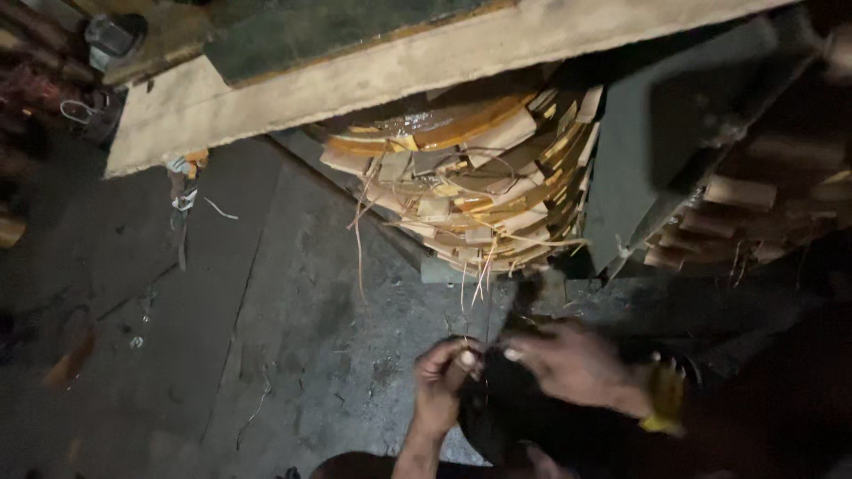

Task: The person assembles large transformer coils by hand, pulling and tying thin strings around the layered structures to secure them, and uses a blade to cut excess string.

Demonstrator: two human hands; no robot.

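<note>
A thin wire strand [487, 333] is pinched between two bare hands low in the frame, at about 5 o'clock from centre. The left hand [441, 377] is seen with fingers curled closed, thumb and forefinger nipped on the strand's lower end. The right hand [568, 362], a yellow band [664, 396] at its wrist, is laid across from 3 o'clock, fingertips closed on the same strand. A dark object [510, 417], too blurred to identify, is held beneath both hands. Directly above, at 12 o'clock from the hands, a large coil wrapped in tan insulating strips [479, 177] is shown under a pale wooden beam [355, 80], loose strands hanging from it. Grey concrete floor [222, 310] is spread to 9 o'clock.
</note>
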